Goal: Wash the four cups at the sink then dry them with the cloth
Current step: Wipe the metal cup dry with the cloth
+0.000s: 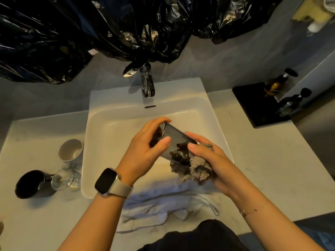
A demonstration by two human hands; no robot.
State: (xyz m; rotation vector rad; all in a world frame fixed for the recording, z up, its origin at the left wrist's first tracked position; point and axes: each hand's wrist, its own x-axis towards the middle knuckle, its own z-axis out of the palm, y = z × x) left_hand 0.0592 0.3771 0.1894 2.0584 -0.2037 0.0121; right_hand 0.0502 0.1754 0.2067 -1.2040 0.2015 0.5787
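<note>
White towel [163, 201] nearest. Over the sink [112, 124], my left hand [145, 151] grips the dark glass [174, 136]; right hand [208, 156] clenches the cloth [194, 169] against it. Drying underway; three cups [70, 149] wait on the counter [272, 160].

The cloth [194, 169] hid the dark glass's [174, 140] mouth; black plastic sheeting [90, 33] covered the faucet's [147, 84] top.

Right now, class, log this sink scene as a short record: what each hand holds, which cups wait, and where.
left hand: grips dark glass over sink
right hand: grips grey cloth against the glass
waiting cups, counter left of sink: beige cup, clear glass, black mug
tap: no water seen running
</note>
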